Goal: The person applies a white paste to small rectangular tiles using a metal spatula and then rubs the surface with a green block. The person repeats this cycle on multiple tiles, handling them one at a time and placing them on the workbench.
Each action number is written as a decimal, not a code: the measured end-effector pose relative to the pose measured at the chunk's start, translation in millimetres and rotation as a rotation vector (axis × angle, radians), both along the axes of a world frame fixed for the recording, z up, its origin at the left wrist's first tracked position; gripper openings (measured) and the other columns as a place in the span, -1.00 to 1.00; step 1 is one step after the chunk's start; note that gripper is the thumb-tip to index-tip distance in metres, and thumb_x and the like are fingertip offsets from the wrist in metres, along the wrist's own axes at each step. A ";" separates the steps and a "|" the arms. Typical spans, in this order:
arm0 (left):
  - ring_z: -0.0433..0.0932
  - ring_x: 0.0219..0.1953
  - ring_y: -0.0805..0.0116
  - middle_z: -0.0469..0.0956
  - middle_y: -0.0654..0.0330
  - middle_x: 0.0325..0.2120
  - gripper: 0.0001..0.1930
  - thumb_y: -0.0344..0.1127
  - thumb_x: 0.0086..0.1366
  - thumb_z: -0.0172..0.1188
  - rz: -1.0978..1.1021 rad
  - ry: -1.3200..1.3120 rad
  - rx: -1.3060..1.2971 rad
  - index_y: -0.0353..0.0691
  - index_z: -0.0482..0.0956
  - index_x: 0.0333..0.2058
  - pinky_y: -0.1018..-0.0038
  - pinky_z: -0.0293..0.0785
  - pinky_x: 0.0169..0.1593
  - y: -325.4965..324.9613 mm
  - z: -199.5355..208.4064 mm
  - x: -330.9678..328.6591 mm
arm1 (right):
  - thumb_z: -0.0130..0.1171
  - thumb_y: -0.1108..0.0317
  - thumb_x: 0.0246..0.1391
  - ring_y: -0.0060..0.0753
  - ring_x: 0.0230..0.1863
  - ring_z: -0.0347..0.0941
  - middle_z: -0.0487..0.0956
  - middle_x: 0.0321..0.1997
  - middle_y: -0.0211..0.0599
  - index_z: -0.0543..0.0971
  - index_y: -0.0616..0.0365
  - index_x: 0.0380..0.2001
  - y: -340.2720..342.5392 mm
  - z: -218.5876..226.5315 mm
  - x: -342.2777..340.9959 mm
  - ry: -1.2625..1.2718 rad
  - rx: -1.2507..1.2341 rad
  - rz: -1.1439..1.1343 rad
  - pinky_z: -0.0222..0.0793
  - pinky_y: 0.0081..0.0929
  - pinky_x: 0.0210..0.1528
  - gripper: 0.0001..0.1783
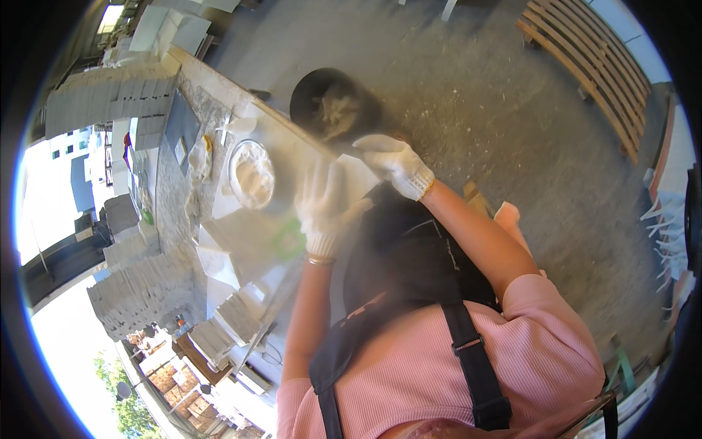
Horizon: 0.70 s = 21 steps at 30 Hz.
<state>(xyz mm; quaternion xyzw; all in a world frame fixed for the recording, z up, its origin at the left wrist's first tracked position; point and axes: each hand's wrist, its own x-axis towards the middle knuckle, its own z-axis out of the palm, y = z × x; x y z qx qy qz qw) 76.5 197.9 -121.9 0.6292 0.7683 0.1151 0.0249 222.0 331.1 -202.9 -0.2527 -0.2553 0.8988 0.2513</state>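
Though cluttered, workbench [172, 208] above dusty floor [482, 102]

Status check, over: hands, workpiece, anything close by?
Left hand gloved, blurred; right hand gloved; grips unclear. Pale piece between them, hazy. Bowl of whitish material left of left hand; black bucket beyond both hands.

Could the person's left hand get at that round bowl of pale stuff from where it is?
Probably yes: the gloved left hand is close to the bowl, just to its right, and nothing visible blocks the way. Blur hides what the hand is touching.
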 end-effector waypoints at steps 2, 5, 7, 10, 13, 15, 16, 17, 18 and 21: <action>0.43 0.29 -0.33 0.49 -0.24 0.26 -0.08 0.19 -0.01 0.53 -0.019 0.013 0.035 -0.32 0.54 0.23 -0.11 0.37 0.27 2.4 0.4 -0.4 | 0.23 0.42 0.30 -0.57 -0.15 0.54 0.68 -0.06 -0.35 0.65 0.28 0.12 1.0 1.4 -0.6 0.053 0.015 -0.015 0.43 -0.60 -0.18 -0.65; 0.50 0.14 -0.30 0.52 -0.20 0.17 -0.15 0.15 -0.07 0.54 -0.041 0.045 0.100 -0.25 0.57 0.14 -0.10 0.45 0.12 6.3 -0.4 -0.2 | 0.26 0.41 0.28 -0.57 -0.22 0.54 0.68 -0.14 -0.33 0.65 0.28 0.12 -7.4 1.2 17.0 -0.076 -0.063 0.070 0.41 -0.60 -0.24 -0.64; 0.51 0.12 -0.30 0.53 -0.20 0.15 -0.16 0.13 -0.09 0.54 -0.039 0.062 0.109 -0.25 0.57 0.12 -0.09 0.47 0.11 7.3 -0.4 0.2 | 0.29 0.42 0.25 -0.56 -0.34 0.52 0.66 -0.23 -0.33 0.66 0.28 0.11 -13.9 -0.6 30.9 -0.066 -0.090 0.097 0.37 -0.59 -0.33 -0.62; 0.52 0.10 -0.29 0.53 -0.19 0.14 -0.17 0.12 -0.09 0.54 -0.050 0.040 0.120 -0.26 0.57 0.12 -0.07 0.49 0.08 8.9 -0.2 -0.4 | 0.30 0.43 0.23 -0.56 -0.35 0.51 0.68 -0.22 -0.33 0.66 0.28 0.11 -14.2 -3.7 33.3 -0.097 -0.111 0.097 0.36 -0.59 -0.34 -0.62; 0.52 0.08 -0.28 0.54 -0.18 0.13 -0.17 0.14 -0.08 0.54 -0.048 0.032 0.121 -0.26 0.56 0.11 -0.05 0.50 0.06 9.9 0.7 0.0 | 0.28 0.43 0.25 -0.56 -0.23 0.54 0.69 -0.15 -0.35 0.67 0.28 0.11 -4.0 -4.6 17.5 -0.039 -0.075 0.067 0.41 -0.59 -0.21 -0.63; 0.48 0.22 -0.33 0.53 -0.23 0.20 -0.12 0.15 -0.02 0.55 -0.008 -0.030 0.069 -0.35 0.57 0.17 -0.08 0.43 0.21 9.6 2.0 0.8 | 0.25 0.42 0.28 -0.57 -0.07 0.53 0.68 -0.07 -0.38 0.66 0.29 0.12 0.5 -2.9 9.3 -0.033 -0.041 0.070 0.42 -0.57 -0.02 -0.63; 0.46 0.28 -0.35 0.53 -0.26 0.23 -0.10 0.15 0.01 0.56 0.013 -0.055 0.040 -0.40 0.58 0.20 -0.09 0.39 0.29 9.5 2.8 0.9 | 0.24 0.42 0.28 -0.57 -0.04 0.53 0.68 -0.05 -0.38 0.66 0.29 0.12 0.5 -1.4 7.8 -0.030 -0.056 0.076 0.42 -0.57 0.01 -0.63; 0.46 0.28 -0.35 0.53 -0.25 0.23 -0.10 0.15 0.00 0.56 0.021 -0.056 0.035 -0.39 0.58 0.20 -0.09 0.39 0.29 9.2 3.5 1.4 | 0.23 0.42 0.29 -0.57 -0.01 0.52 0.68 -0.03 -0.38 0.66 0.29 0.12 0.1 -0.2 9.6 -0.028 -0.072 0.082 0.42 -0.56 0.05 -0.63; 0.46 0.28 -0.35 0.53 -0.25 0.23 -0.10 0.15 0.00 0.56 0.029 -0.057 0.032 -0.39 0.58 0.20 -0.09 0.40 0.29 9.1 3.7 2.0 | 0.25 0.43 0.27 -0.55 -0.14 0.55 0.69 -0.12 -0.35 0.66 0.30 0.11 -3.7 1.6 12.5 -0.044 -0.043 0.035 0.44 -0.56 -0.10 -0.63; 0.46 0.28 -0.34 0.53 -0.24 0.23 -0.10 0.15 0.00 0.56 0.040 -0.049 0.013 -0.39 0.57 0.20 -0.09 0.40 0.28 9.2 2.6 1.2 | 0.31 0.44 0.26 -0.57 -0.46 0.47 0.64 -0.37 -0.39 0.69 0.21 0.03 -12.4 3.6 29.3 -0.117 -0.147 0.056 0.34 -0.58 -0.42 -0.71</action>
